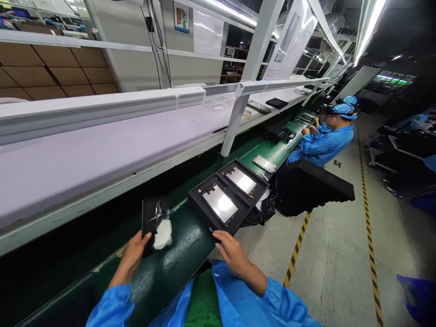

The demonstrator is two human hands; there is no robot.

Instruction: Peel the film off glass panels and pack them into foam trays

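Observation:
My left hand grips the lower edge of a dark glossy panel lying on the green belt; a white cloth rests on that panel beside my thumb. My right hand lies with fingers stretched out, its fingertips touching the near corner of a black foam tray. The tray holds two shiny screen panels side by side. Both my sleeves are blue.
A long white conveyor runs above the green belt. A co-worker in blue sits further along with more trays. A stack of black foam stands beside the bench. Yellow-black floor tape marks the aisle.

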